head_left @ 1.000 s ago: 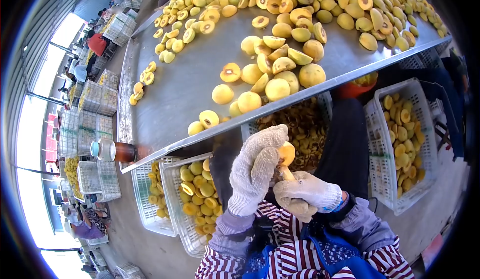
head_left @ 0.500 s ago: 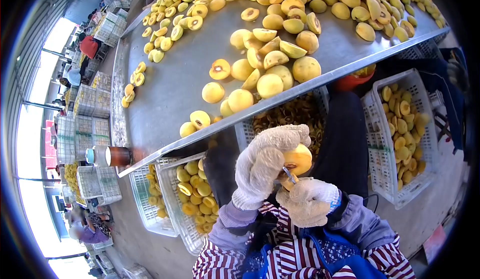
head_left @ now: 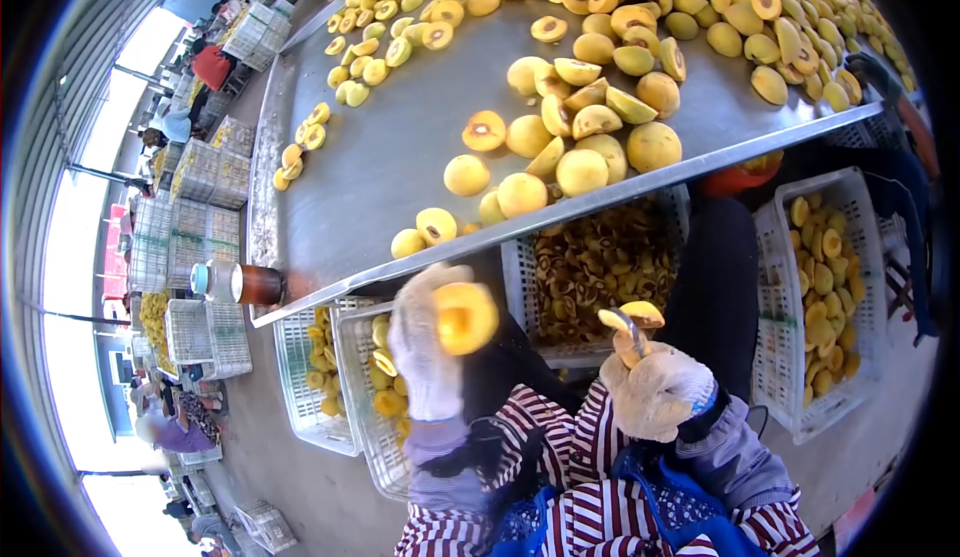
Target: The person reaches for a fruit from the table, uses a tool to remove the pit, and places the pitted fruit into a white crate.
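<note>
My left hand (head_left: 425, 347), in a pale knit glove and blurred by motion, holds a yellow peach half (head_left: 467, 318) with its hollowed cut side showing. It is over the crate of peach halves (head_left: 355, 357) at my left. My gloved right hand (head_left: 655, 389) is closed round a small pitting knife with a curved metal blade (head_left: 630, 335); its handle is mostly hidden. A cut-out piece of peach (head_left: 642, 313) rests at the blade. Below, between my knees, a crate (head_left: 519, 297) holds many brown and yellow scraps.
A metal table (head_left: 390, 147) bears many cut peaches (head_left: 583, 171), with its raised edge in front of me. A white crate of peach halves (head_left: 768, 347) stands at my right. A jar of dark liquid (head_left: 258, 284) is at the table's left corner. Another person's gloved hand (head_left: 873, 72) is at far right.
My hands have moved apart. The left has swung left with the peach half, and the right has moved right with the knife and a cut-out piece. The view has shifted slightly.
</note>
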